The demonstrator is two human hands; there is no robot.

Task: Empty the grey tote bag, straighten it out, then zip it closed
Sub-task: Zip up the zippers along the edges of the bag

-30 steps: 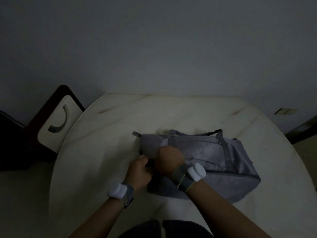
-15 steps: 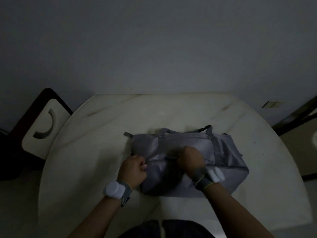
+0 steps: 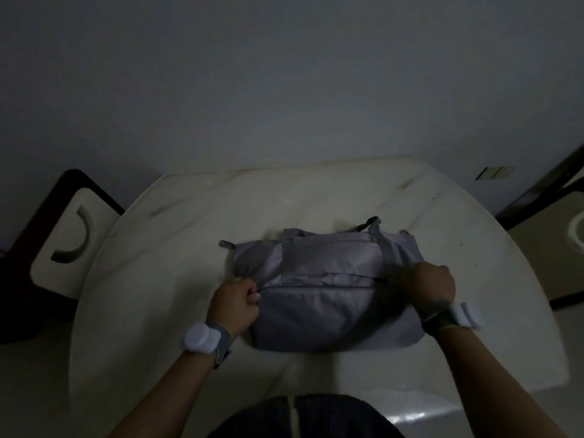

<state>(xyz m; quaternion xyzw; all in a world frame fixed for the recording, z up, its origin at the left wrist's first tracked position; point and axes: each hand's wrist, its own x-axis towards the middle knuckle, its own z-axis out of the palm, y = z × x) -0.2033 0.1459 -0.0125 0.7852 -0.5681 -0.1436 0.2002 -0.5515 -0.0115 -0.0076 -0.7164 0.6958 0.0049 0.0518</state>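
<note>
Bare forearms, a grey wrist strap [image 3: 221, 338] with a white round puck [image 3: 199, 337] on each (dark clothing below)

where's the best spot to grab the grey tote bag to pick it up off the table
Take the grey tote bag by its strap handle at the far edge, reaching over from the near side. That loop stands up off the fabric, so fingers can hook under it. The body lies flat and slack on the table, giving little to grip.

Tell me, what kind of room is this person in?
Probably a dining room or eating corner at home, though it is dim. A round pale table stands against a plain wall, with a dark-framed chair tucked at its side. The grey tote bag lies on the table.
</note>
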